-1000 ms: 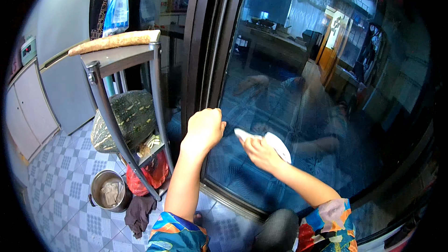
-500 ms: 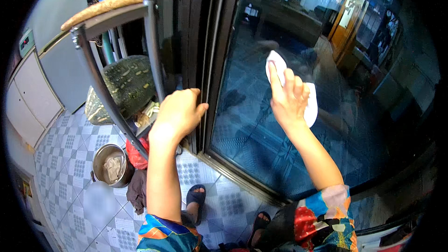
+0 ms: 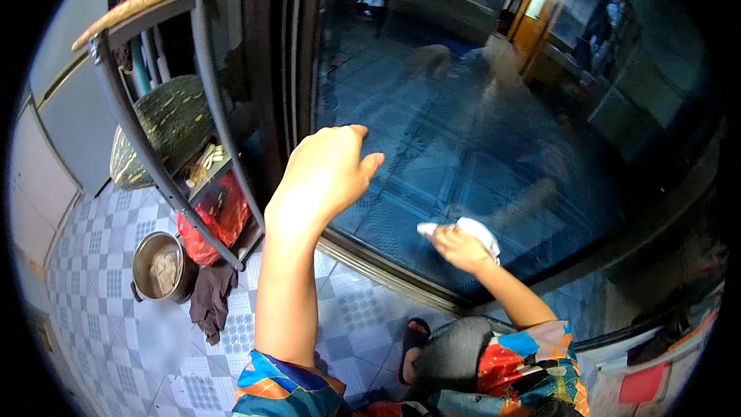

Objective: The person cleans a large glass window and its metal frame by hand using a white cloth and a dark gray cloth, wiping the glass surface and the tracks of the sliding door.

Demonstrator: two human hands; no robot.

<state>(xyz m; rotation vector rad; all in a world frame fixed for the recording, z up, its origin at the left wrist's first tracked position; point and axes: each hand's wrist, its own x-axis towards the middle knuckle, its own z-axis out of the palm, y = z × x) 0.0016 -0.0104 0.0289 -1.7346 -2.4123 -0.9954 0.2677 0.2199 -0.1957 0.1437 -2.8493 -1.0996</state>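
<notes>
My right hand [image 3: 457, 249] presses a white cloth [image 3: 476, 231] against the lower part of a large dark glass door pane [image 3: 494, 108]. My left hand [image 3: 326, 174] rests flat on the glass near the dark door frame [image 3: 289, 46], fingers together, holding nothing. Both forearms come up from the lower edge, with colourful patterned sleeves. The glass reflects a tiled floor and my own figure.
A metal rack [image 3: 154, 108] with a wooden top stands at the left. On it lie a patterned green bag [image 3: 162, 131] and a red bag [image 3: 212, 220]. A metal pot [image 3: 158, 266] and a dark rag [image 3: 210, 301] lie on the checked tile floor. My sandalled foot [image 3: 413, 344] is below.
My right hand has carried the white cloth from high on the glass down to its lower part. My left hand has stayed on the glass by the frame.
</notes>
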